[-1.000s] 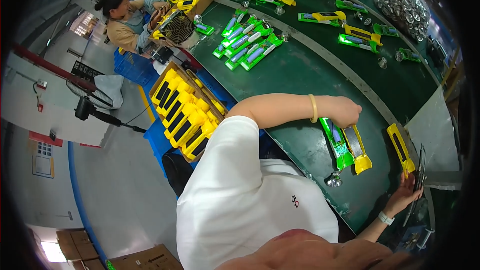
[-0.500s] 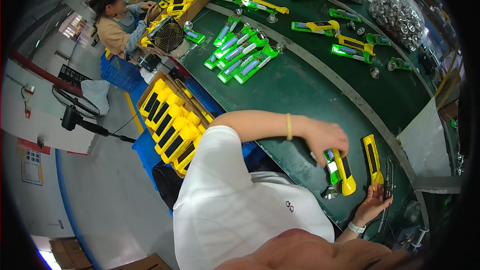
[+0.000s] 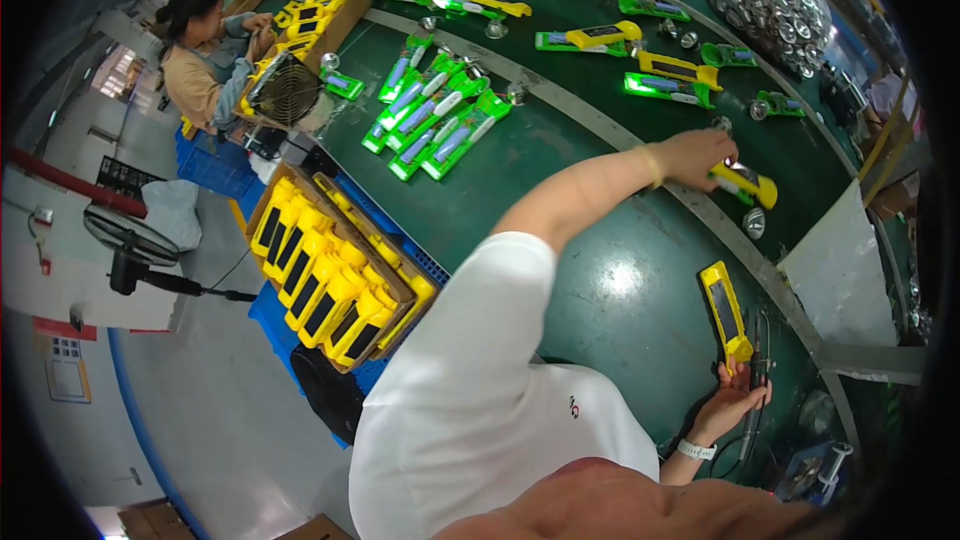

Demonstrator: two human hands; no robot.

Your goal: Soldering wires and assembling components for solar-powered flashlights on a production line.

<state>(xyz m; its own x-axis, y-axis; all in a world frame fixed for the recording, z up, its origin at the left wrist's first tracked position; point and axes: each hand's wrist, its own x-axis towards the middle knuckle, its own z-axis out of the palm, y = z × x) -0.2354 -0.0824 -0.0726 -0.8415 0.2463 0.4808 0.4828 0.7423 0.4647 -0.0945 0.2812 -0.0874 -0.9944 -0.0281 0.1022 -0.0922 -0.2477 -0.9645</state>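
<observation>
My left hand (image 3: pixel 695 158) reaches out over the edge of the far belt, its fingers closed at one end of a yellow-and-green flashlight assembly (image 3: pixel 755 186). A loose silver reflector (image 3: pixel 754 224) hangs or lies beside that assembly's far end. At the lower right, my right hand (image 3: pixel 728 408) has its fingertips round the near end of a yellow flashlight housing (image 3: pixel 724 305) with a dark panel. A slim black tool with a cord, like a soldering iron (image 3: pixel 757 370), stands along the right hand's fingers; whether the hand grips it too, I cannot tell.
Several green flashlight halves (image 3: pixel 440 115) lie grouped on the green bench (image 3: pixel 600 290). A carton (image 3: pixel 400 285) of yellow housings stands left of my arm. More assemblies lie on the far belt, beside bags of reflectors (image 3: pixel 770 5). A co-worker (image 3: pixel 200 60) sits at the far left.
My left hand has moved up and away from the near bench to the far belt, carrying the flashlight assembly. My right hand still holds the yellow housing. The view has shifted slightly.
</observation>
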